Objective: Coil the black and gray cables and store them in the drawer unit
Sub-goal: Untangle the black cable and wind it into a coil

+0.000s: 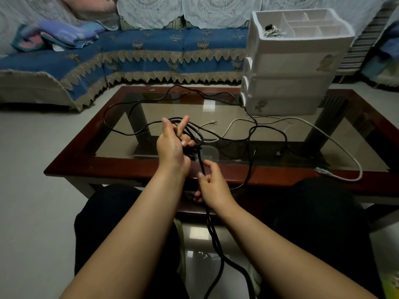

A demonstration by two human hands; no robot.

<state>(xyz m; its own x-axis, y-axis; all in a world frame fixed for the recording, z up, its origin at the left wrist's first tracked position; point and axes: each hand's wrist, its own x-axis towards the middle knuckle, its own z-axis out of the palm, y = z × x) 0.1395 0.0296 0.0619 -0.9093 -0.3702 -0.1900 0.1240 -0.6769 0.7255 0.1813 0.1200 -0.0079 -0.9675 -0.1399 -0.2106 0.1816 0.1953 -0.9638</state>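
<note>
A long black cable sprawls in loose loops over the glass table. My left hand holds a bundle of its loops above the table's near side, with the index finger sticking up. My right hand grips the same black cable lower down, at the table's front edge; from there the cable hangs to the floor between my knees. A gray cable lies on the right half of the table and curls round to the front right rim. The white drawer unit stands at the table's back right, drawers closed.
The unit's open top tray has dividers and holds a small coil of light wire. A sofa with a blue cover and folded cloths runs behind the table. My knees sit either side of my arms.
</note>
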